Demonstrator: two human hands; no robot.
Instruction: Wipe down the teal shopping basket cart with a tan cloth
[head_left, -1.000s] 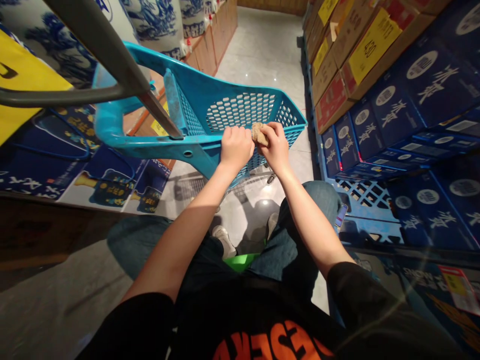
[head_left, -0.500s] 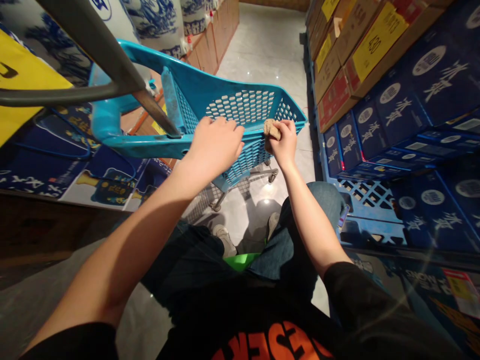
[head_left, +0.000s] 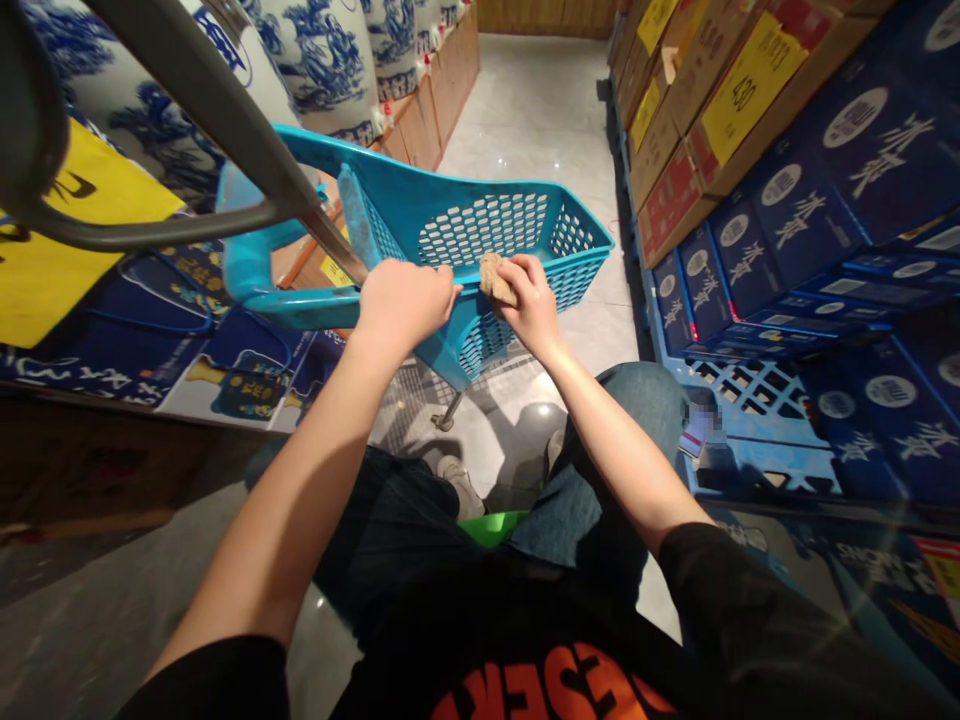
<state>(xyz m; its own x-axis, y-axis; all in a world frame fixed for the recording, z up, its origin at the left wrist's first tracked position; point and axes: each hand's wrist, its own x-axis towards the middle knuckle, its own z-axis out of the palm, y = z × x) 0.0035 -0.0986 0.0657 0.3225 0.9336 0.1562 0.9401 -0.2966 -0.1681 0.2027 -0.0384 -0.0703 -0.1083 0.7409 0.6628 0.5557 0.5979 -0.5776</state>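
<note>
A blue plastic shopping cart [head_left: 487, 200] with perforated basket walls stands in front of me. My left hand [head_left: 405, 305] is closed over its near rim, close to where the grey metal handle post joins; the fingertips are partly hidden. In my right hand [head_left: 529, 305] is a crumpled tan cloth [head_left: 495, 280], pinched between thumb and fingers. The cloth lies against the same rim, a little right of my left hand.
Blue boxes [head_left: 795, 220] and cartons with yellow price signs [head_left: 754, 85] are stacked on a blue pallet [head_left: 772, 455] at right. Large blue-and-white jars [head_left: 322, 60] line the left side. A phone-like object [head_left: 694, 435] lies by my right knee. Tiled floor [head_left: 525, 100] runs ahead.
My right hand has slid the cloth leftward along the rim, closer to my left hand. My left hand has curled more tightly over the rim. The cart appears slightly shifted in view.
</note>
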